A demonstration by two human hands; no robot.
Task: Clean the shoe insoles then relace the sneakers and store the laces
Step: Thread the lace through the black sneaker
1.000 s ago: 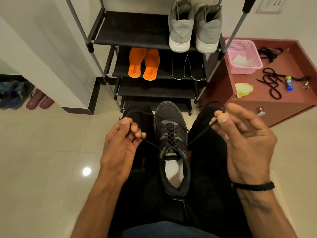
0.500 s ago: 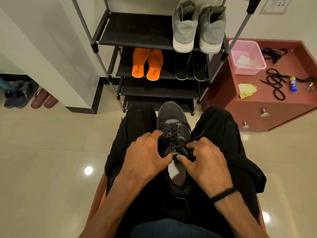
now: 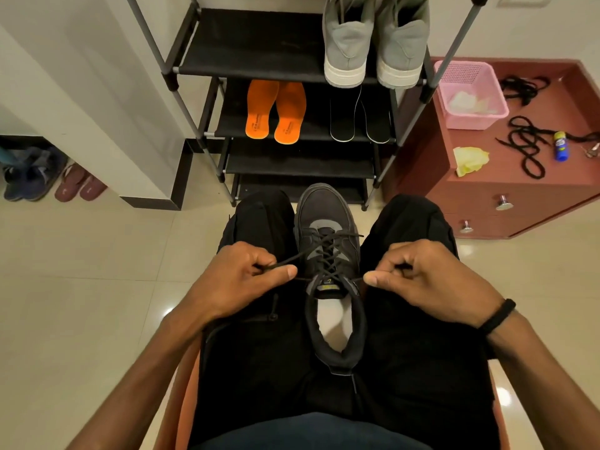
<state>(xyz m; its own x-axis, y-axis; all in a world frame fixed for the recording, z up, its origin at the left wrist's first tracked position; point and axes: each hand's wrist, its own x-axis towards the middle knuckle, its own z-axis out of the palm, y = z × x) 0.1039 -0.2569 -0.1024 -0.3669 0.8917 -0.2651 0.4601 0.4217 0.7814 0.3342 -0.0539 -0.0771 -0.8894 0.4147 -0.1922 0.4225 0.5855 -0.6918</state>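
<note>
both hands (image 3: 240, 280) now apart from the tongue, lace ends (image 3: 285, 262) newly pinched taut

A sneaker (image 3: 328, 254) lies on the seated person's lap between the thighs, toe toward twelve o'clock. The left hand (image 3: 240, 280) sits at its nine o'clock, the right hand (image 3: 428, 280) at three. A shoe rack (image 3: 259, 43) stands at twelve, a cabinet (image 3: 519, 196) at two.

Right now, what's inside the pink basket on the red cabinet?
Through the open top of the pink basket on the red cabinet, pale crumpled material, perhaps cloth or paper, shows. Anything beneath it is covered.
</note>
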